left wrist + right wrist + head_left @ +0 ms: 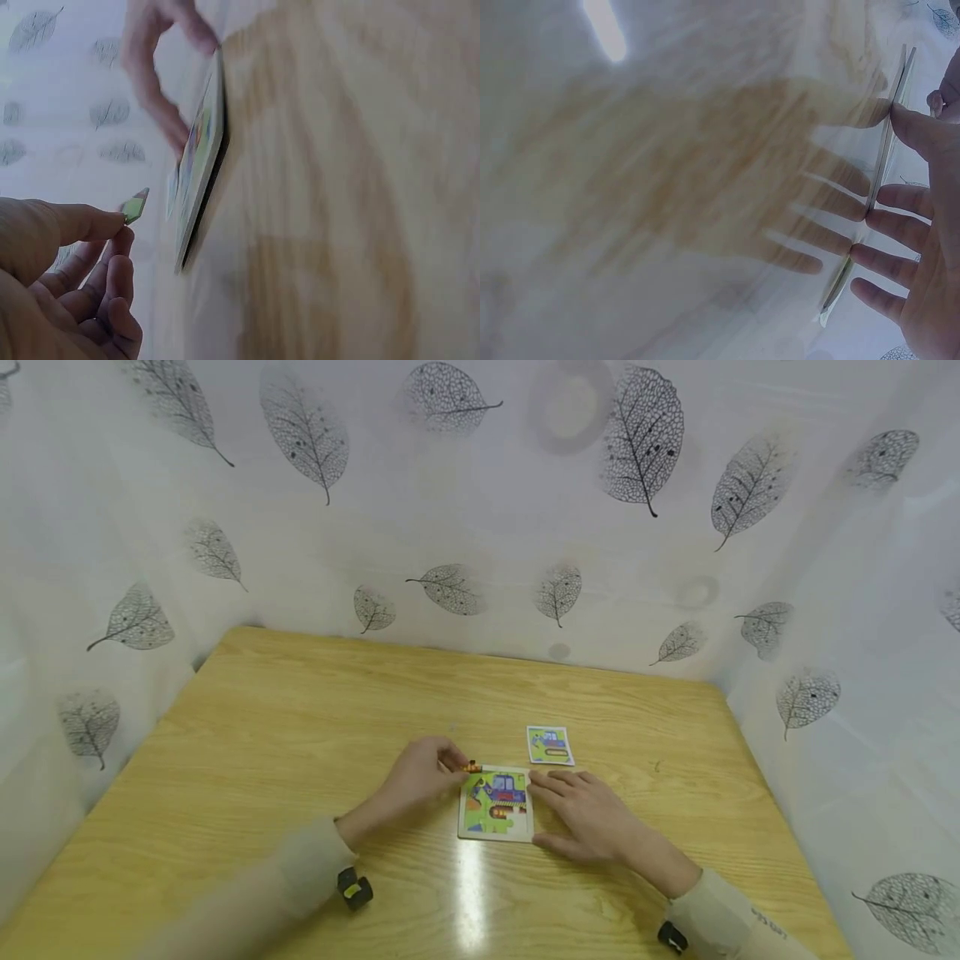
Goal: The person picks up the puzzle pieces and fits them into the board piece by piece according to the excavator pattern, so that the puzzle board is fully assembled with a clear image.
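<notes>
My left hand (422,781) pinches a small puzzle piece (136,207) between thumb and index finger, above the top left corner of the puzzle board. The piece shows green, with orange and dark colours in the head view. The square puzzle board (495,838) lies flat on the table with a pale rim and a blue and red digger picture. Several pieces sit in it, and a pale gap shows at its lower right. My right hand (592,817) rests at the board's right edge, its thumb and fairly straight fingers touching that side.
A small picture card (550,746) with a similar digger lies behind the board, slightly right. The wooden table (315,693) meets a leaf-patterned curtain (495,527) at its back and sides. Light glares on the tabletop in front of the board.
</notes>
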### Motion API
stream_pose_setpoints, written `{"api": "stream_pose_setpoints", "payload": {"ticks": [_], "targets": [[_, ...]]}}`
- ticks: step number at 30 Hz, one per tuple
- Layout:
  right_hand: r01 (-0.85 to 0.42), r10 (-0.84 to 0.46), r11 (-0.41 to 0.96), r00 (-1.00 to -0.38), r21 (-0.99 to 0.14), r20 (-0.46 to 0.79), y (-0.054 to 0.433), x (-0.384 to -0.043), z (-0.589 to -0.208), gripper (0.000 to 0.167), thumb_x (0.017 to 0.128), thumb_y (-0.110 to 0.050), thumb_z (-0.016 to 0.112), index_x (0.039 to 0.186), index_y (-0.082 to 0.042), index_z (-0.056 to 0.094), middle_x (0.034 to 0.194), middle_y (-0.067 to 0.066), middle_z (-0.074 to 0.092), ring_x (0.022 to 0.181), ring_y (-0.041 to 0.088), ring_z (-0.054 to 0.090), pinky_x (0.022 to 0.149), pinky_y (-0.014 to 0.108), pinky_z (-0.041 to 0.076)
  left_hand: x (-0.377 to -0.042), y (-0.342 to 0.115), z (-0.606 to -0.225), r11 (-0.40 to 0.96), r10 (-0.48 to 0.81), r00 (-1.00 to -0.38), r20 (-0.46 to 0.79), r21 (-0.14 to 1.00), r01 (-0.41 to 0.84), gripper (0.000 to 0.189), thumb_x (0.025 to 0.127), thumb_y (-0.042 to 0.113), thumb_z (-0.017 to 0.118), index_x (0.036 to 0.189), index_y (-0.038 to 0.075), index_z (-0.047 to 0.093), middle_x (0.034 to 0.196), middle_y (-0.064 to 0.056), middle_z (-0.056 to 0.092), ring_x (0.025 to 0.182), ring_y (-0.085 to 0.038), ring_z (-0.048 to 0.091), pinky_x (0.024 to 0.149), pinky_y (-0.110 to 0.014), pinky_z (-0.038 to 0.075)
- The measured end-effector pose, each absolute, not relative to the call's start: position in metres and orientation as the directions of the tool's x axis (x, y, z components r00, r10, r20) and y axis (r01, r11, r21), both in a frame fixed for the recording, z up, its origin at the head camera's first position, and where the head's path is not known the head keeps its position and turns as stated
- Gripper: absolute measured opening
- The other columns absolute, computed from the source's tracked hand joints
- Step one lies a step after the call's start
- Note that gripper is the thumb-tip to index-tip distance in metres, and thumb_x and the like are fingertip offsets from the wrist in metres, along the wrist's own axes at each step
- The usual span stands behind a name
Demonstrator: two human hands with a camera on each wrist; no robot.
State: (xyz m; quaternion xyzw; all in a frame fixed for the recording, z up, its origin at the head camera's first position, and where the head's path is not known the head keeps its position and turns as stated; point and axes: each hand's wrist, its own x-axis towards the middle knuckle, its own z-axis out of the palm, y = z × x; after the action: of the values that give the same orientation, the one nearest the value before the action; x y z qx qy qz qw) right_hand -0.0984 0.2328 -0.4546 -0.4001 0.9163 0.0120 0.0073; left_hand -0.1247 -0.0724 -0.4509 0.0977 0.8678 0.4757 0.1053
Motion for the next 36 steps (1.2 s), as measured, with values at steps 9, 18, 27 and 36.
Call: {"api": "stream_pose_setpoints", "payload": {"ticks": [9, 18, 27, 36], "targets": [[-0.735, -0.735, 0.678, -0.678, 0.023, -0.01, 0.233, -0.099, -0.456, 0.072, 0.098, -0.063, 0.061, 0.15, -0.014, 0.059, 0.157, 0.007, 0.059, 0.138, 0.031, 0.06, 0.111, 0.052, 0.052, -0.1, -0.04, -0.468, 0.509, 0.379, -0.922, -0.082, 0.85, 0.134, 0.01, 0.086, 0.012, 0.082, 0.093, 0.009, 0.076, 0.088, -0.002, 0.076, 0.077, -0.009, 0.066, 0.068, -0.02, 0.056], [-0.732, -0.732, 0.681, -0.681, 0.01, -0.016, 0.234, -0.098, -0.456, 0.07, 0.099, -0.062, 0.062, 0.149, -0.013, 0.059, 0.157, 0.007, 0.058, 0.139, 0.032, 0.06, 0.111, 0.053, 0.052, -0.093, -0.021, -0.466, 0.514, 0.442, -0.896, -0.048, 0.832, 0.209, 0.009, 0.085, 0.01, 0.082, 0.092, 0.007, 0.077, 0.088, -0.006, 0.078, 0.074, -0.007, 0.067, 0.067, -0.02, 0.056], [-0.731, -0.73, 0.683, -0.683, 0.006, -0.023, 0.234, -0.098, -0.456, 0.071, 0.099, -0.063, 0.061, 0.15, -0.013, 0.058, 0.158, 0.007, 0.057, 0.139, 0.032, 0.059, 0.111, 0.053, 0.052, -0.092, -0.011, -0.466, 0.582, 0.445, -0.894, -0.049, 0.775, 0.247, 0.007, 0.085, 0.012, 0.083, 0.089, 0.011, 0.077, 0.084, -0.001, 0.078, 0.071, -0.004, 0.066, 0.068, -0.019, 0.054], [-0.735, -0.735, 0.678, -0.678, 0.011, -0.013, 0.234, -0.099, -0.457, 0.071, 0.099, -0.062, 0.061, 0.15, -0.013, 0.058, 0.158, 0.007, 0.057, 0.139, 0.031, 0.059, 0.11, 0.053, 0.053, -0.096, -0.009, -0.466, 0.611, 0.456, -0.889, -0.047, 0.743, 0.275, 0.006, 0.085, 0.013, 0.083, 0.088, 0.012, 0.078, 0.081, 0.003, 0.077, 0.069, -0.001, 0.063, 0.065, -0.017, 0.051]]}}
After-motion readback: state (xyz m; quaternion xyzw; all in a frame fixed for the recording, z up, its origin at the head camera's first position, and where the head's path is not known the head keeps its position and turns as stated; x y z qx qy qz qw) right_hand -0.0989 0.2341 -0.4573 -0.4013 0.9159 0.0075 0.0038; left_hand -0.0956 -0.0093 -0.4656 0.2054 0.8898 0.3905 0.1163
